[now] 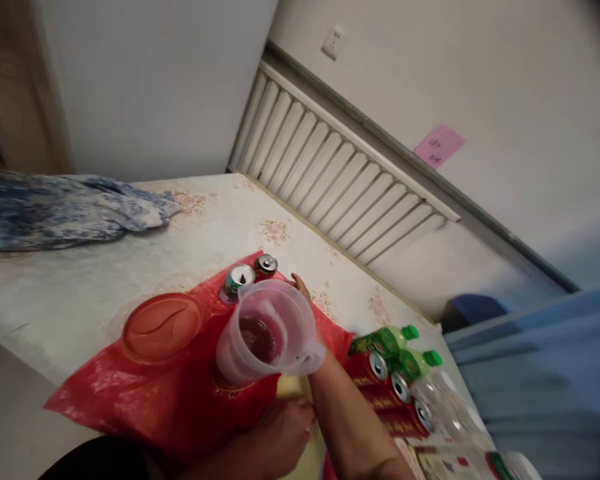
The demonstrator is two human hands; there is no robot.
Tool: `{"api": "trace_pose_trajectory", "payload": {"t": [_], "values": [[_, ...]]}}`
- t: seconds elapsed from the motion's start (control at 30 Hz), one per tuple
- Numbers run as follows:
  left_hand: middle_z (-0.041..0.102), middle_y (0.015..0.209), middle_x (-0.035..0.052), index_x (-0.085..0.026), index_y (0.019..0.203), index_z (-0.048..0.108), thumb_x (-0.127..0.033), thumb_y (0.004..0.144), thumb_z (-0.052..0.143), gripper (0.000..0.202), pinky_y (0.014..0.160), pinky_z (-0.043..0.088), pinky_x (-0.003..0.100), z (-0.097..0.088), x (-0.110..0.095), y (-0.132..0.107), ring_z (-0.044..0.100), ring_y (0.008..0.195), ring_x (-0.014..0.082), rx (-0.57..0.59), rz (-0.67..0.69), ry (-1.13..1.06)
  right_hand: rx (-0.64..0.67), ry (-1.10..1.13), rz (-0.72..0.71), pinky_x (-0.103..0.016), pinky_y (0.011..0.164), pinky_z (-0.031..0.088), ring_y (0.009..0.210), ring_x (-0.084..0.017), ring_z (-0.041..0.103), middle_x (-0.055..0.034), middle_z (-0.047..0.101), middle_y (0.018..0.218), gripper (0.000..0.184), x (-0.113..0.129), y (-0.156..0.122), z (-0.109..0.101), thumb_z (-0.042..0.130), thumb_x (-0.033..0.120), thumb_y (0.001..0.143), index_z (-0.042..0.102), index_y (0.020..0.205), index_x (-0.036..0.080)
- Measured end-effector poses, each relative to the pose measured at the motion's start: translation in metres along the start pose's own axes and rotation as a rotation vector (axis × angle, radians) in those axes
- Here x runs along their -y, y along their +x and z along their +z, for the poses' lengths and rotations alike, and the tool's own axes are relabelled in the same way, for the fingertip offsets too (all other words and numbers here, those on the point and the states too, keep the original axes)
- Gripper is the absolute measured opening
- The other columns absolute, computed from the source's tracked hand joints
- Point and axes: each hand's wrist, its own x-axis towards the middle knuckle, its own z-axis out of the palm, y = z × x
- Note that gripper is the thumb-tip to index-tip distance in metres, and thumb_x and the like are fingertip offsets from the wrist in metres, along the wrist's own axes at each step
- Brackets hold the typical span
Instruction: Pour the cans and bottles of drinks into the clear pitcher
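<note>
My right hand is wrapped round a translucent plastic pitcher and holds it tilted above a red plastic bag. Only a fingertip shows past the rim. A little dark red liquid lies in the pitcher's bottom. My left hand is closed low at the table's near edge, beside a yellow thing, and what it grips is hidden. Just beyond the pitcher stand two opened drink cans, upright on the bag. An orange round lid lies flat to the left.
Two green-capped bottles, several red cans on their sides and a clear bottle lie at the right. A blue floral cloth covers the table's far left. A white radiator runs along the wall behind.
</note>
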Motion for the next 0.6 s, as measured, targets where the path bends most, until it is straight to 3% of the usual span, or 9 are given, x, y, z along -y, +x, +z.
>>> {"api": "trace_pose_trajectory", "payload": {"t": [0.13,0.27,0.43,0.53,0.6], "values": [[0.067,0.110,0.0070,-0.022,0.104,0.062,-0.015,0.082,0.047,0.028,0.093,0.049,0.033,-0.007,-0.004,0.001,0.062,0.103,0.0230,-0.005,0.050,0.000,-0.140,-0.016,0.028,-0.031,0.078,0.056,0.082,-0.019,0.067,-0.0021,0.072,0.094,0.048,-0.002,-0.054,-0.053,0.076,0.032,0.059,0.064,0.105,0.021],[0.067,0.113,0.0080,-0.020,0.108,0.062,-0.015,0.085,0.045,0.029,0.090,0.048,0.034,-0.004,-0.001,0.008,0.063,0.101,0.0227,-0.015,0.071,0.037,-0.259,-0.014,0.043,-0.034,0.082,0.056,0.085,-0.020,0.069,-0.0041,0.073,0.095,0.041,-0.013,-0.142,-0.099,0.071,0.030,0.067,0.065,0.106,0.021],[0.067,0.109,0.0073,-0.020,0.106,0.061,-0.016,0.088,0.043,0.025,0.089,0.048,0.033,-0.001,0.001,0.013,0.064,0.099,0.0217,-0.030,0.124,0.053,-0.693,-0.182,0.086,-0.035,0.082,0.055,0.084,-0.022,0.070,-0.0053,0.072,0.089,0.036,-0.045,-0.244,-0.161,0.067,0.035,0.069,0.064,0.102,0.020],[0.067,0.109,0.0079,-0.020,0.105,0.061,-0.017,0.089,0.043,0.025,0.089,0.048,0.033,-0.001,0.001,0.015,0.064,0.099,0.0221,-0.036,0.135,0.064,-1.013,-0.317,0.123,-0.036,0.078,0.056,0.083,-0.024,0.069,-0.0061,0.071,0.087,0.041,-0.063,-0.271,-0.202,0.067,0.042,0.064,0.062,0.098,0.020],[0.067,0.109,0.0082,-0.020,0.106,0.061,-0.016,0.089,0.043,0.025,0.091,0.047,0.034,-0.001,0.001,0.015,0.064,0.100,0.0222,-0.038,0.134,0.067,-1.102,-0.361,0.138,-0.034,0.075,0.056,0.086,-0.025,0.069,-0.0075,0.071,0.090,0.046,-0.071,-0.274,-0.224,0.068,0.044,0.061,0.061,0.099,0.019]]}}
